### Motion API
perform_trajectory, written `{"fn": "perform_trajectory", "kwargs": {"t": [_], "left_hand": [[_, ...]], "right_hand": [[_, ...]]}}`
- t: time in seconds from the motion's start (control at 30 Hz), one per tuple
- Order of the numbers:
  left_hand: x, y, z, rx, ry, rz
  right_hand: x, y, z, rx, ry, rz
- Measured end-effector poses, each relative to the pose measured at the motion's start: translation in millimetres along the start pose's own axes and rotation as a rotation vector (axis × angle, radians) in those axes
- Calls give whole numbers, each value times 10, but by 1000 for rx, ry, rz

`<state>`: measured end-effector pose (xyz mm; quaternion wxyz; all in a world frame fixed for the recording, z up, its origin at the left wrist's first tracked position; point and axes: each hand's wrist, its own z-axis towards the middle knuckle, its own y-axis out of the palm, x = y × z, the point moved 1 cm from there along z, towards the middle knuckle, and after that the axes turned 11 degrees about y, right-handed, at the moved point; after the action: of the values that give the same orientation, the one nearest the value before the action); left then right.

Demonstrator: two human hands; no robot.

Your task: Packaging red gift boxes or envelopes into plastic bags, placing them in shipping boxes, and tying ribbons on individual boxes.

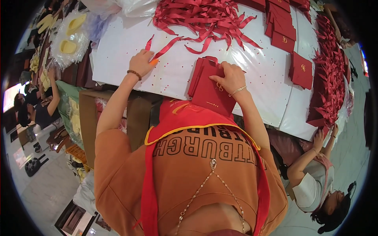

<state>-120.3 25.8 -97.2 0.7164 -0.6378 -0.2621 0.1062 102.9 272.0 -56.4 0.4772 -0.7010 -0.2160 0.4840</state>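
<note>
My left hand (142,64) is closed at the table's near edge, pinching a red ribbon (167,46). One stretch of it runs back toward a loose heap of red ribbons (197,17). Something small and orange (154,61) shows at the fingertips; I cannot make out what. My right hand (231,78) grips the top edge of a flat red paper bag (214,92) with gold print, thumb on its front face. More flat red pieces (198,76) lie against its left side. The bag's lower part hangs over the table edge, against my red apron.
Flat red bags (283,39) lie in overlapping rows at the far right of the white table (260,98). Beyond them stands a long box full of red ribbons (328,74). A co-worker (315,177) reaches to it. Yellow shoes (75,23) in plastic lie far left.
</note>
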Motion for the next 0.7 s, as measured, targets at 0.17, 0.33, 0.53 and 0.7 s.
{"fn": "perform_trajectory", "kwargs": {"t": [0.17,0.33,0.53,0.7], "left_hand": [[256,199,594,202,14,23],[427,420,827,184,-79,26],[563,210,801,435,-36,-484],[1255,-40,528,186,59,-986]], "right_hand": [[-82,26,31,-189,153,59],[15,62,57,-280,230,171],[245,121,140,-356,323,528],[216,145,155,-376,309,600]]}}
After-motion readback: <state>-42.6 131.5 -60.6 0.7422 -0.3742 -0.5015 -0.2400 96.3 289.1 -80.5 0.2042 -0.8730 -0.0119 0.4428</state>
